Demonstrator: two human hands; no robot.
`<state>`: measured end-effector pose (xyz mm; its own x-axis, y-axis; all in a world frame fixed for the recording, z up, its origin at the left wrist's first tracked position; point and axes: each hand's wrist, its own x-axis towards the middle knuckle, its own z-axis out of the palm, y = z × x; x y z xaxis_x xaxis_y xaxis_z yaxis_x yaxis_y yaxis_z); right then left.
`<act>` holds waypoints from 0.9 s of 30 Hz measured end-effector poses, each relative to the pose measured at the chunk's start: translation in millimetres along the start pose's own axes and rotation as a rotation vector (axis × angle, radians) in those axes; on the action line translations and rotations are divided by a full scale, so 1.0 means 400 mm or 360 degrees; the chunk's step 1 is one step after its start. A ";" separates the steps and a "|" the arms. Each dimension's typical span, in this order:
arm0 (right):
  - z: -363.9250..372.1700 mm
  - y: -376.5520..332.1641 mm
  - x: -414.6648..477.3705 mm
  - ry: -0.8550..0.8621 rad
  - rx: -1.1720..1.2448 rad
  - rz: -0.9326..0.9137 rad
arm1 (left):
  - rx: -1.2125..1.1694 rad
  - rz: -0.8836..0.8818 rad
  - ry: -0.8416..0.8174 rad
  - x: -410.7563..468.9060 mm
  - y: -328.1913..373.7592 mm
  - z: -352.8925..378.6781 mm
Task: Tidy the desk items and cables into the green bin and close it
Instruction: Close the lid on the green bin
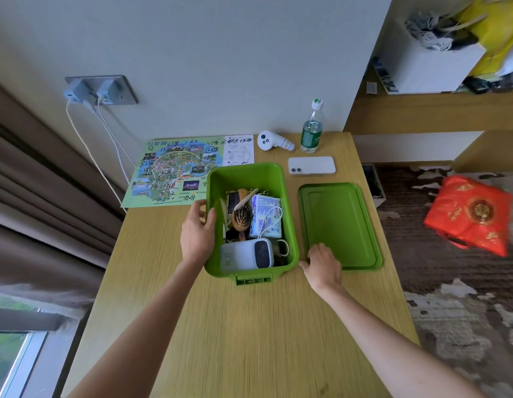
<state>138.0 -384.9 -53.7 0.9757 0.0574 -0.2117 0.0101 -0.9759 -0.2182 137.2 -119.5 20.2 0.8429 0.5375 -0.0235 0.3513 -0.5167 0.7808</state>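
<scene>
Forearms (151,326), two, enter from 6 o'clock over the desk (249,340). Left hand (198,228) clasps the 9 o'clock wall of the green bin (243,179), thumb inside the rim, fingers outside. Right hand (321,262) lies with bent fingers on the 7 o'clock corner of the lid (341,222); whether it grips the edge cannot be told. The lid lies flat at the bin's 3 o'clock, just beside it.

Step in hand, by judgement: closing. Steady the bin, tuck the white cable (271,222) below the rim, align the lid's edges, then press evenly.

Count:
- One bin and one lid.
- Inside the bin: one hairbrush (243,219), one power bank (246,254), one pack (265,216).
- Outside the bin: one phone (311,165) at 1 o'clock, one bottle (311,136), one map (174,170), two wall chargers (77,94).
</scene>
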 end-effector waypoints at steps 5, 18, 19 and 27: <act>-0.020 0.004 -0.007 0.0166 -0.0024 -0.0067 | 0.0032 -0.0013 -0.0001 -0.002 0.001 -0.002; -0.355 -0.041 -0.020 0.0841 0.1780 -0.0019 | 0.0106 0.0000 -0.0040 -0.019 0.018 -0.013; -0.377 -0.045 -0.023 0.0856 0.1844 -0.0049 | 0.0113 0.0000 -0.0046 -0.020 0.019 -0.014; -0.528 -0.092 -0.053 0.0704 0.2389 -0.0025 | 0.0357 -0.0126 -0.0166 -0.014 0.058 -0.005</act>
<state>163.3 -394.6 160.1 0.9647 -0.2621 0.0269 0.0641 0.1345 -0.9888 140.0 -133.1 39.6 0.8426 0.5165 -0.1523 0.4896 -0.6171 0.6160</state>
